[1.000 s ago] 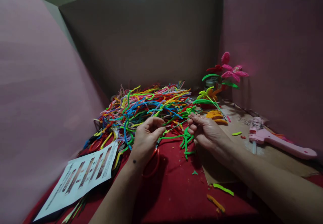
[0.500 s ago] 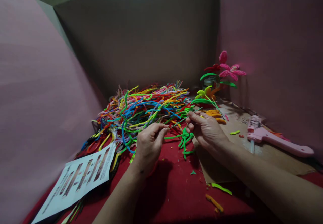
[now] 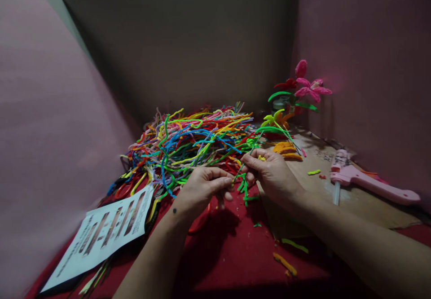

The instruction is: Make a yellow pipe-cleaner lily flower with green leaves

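My left hand is closed in a pinch at the lower end of a thin green stem, which looks like a stripped or narrow pipe cleaner. Higher up, my right hand grips the same stem between thumb and fingers. A small yellow tuft shows above the right fingers; whether it is joined to the stem I cannot tell. Below the left palm a red loop shows, like a scissors handle, mostly hidden. Bent bright green pipe cleaners lie just beyond, between the hands.
A heap of coloured pipe cleaners lies at the back. On the right, cardboard carries a pink glue gun and orange petals. Pink fuzzy flowers stand behind. A printed sheet lies left on red cloth.
My left hand has moved right, nearer my right hand. The stem is now tilted more steeply. The red loop, hidden half a second ago, shows again under my left hand.
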`<state>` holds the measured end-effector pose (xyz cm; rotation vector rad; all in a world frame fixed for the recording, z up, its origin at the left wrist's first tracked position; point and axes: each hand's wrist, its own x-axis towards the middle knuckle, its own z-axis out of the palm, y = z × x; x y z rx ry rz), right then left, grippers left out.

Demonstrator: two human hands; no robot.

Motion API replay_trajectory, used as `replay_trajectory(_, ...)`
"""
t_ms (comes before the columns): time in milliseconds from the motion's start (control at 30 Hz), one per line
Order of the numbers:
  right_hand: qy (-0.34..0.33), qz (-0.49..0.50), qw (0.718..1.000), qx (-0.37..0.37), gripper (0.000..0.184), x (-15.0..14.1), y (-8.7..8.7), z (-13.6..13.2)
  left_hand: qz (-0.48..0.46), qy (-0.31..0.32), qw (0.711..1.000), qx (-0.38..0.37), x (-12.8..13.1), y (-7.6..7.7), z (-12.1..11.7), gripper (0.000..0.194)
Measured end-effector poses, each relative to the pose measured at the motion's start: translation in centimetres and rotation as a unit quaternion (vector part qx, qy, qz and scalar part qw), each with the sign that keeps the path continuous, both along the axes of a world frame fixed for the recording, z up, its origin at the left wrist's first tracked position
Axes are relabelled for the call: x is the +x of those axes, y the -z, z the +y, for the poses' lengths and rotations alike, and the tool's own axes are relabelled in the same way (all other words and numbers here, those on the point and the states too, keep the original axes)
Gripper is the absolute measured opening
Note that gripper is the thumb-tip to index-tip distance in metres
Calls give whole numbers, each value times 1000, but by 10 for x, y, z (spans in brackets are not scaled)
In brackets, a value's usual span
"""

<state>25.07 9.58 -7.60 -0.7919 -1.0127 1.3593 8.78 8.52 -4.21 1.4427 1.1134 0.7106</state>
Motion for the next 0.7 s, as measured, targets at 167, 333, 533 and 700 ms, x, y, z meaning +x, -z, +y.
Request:
replay_trajectory(167,-12,-18,1000,4,27,0,0,-1,53,43,997,25,-1,-1,-3,23)
replay_trajectory(333,-23,-23,999,20,26,0,-3,-3,16,70,997,-22,-5,6,0,23)
replay_trajectory(533,-44,-12,996,72,24,1,-5,-5,-121,105,973,-167,-5,10,4,11)
replay_trajectory(700,-34,-26,993,107,21,3,-9,-8,-163,110,956,-218,-3,18,8,6)
